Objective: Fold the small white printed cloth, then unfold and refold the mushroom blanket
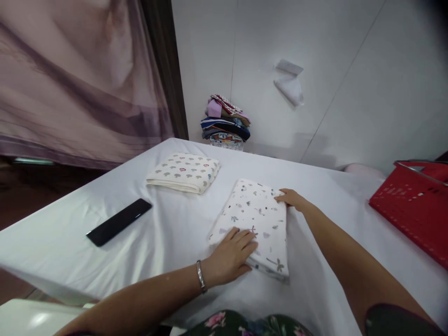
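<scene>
A folded white cloth (257, 210) printed with small plants and other small motifs lies on the sheet-covered table in front of me. My left hand (233, 254) rests flat on its near left part, fingers stretched out and slightly apart. At the far right edge, my right hand (292, 198) grips the cloth's side between thumb and fingers; the fingers under the edge are hidden. A second folded cloth (184, 170), cream with grey and red motifs, sits farther back to the left, apart from both hands.
A black phone-like slab (119, 221) lies on the white-covered table (175, 233) at the left. A red basket (416, 200) with a metal handle stands at the right edge. Behind the table rises a stack of folded fabrics (226, 121) against the wall. A curtain (80, 79) hangs at the left.
</scene>
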The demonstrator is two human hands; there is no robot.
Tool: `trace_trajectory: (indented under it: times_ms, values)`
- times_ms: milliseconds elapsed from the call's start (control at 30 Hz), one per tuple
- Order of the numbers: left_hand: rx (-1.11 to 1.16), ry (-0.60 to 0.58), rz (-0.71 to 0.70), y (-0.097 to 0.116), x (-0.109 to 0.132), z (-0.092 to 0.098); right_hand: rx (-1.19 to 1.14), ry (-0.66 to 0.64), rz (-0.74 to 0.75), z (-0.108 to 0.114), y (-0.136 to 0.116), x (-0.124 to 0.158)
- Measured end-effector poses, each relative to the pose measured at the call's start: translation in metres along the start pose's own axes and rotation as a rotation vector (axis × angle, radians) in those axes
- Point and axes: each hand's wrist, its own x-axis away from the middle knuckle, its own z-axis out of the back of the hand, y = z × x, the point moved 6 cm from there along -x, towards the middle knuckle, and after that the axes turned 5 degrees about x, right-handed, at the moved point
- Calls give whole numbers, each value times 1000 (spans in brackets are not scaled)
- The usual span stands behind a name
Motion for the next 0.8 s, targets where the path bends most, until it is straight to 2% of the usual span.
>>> trace_trajectory:
  times_ms: [167,300,400,467,567,700,800]
  values:
    - [-80,37,-26,3,-1,0,-81,-50,-33,0,-1,-8]
    - [-161,40,-52,9,-4,-4,-171,-25,-13,-3,1,-11]
    - [-207,41,-84,5,-10,-4,-251,37,18,0,5,-13]
    - [-232,40,-91,-7,-16,0,-294,116,28,7,11,-13]
    - [-261,61,-21,-37,-21,9,-335,211,-4,17,29,-7]
    - [-262,60,70,-71,-18,12,-366,184,-50,18,50,8]
    - [-260,41,83,-71,-15,9,-368,141,-52,19,51,16]
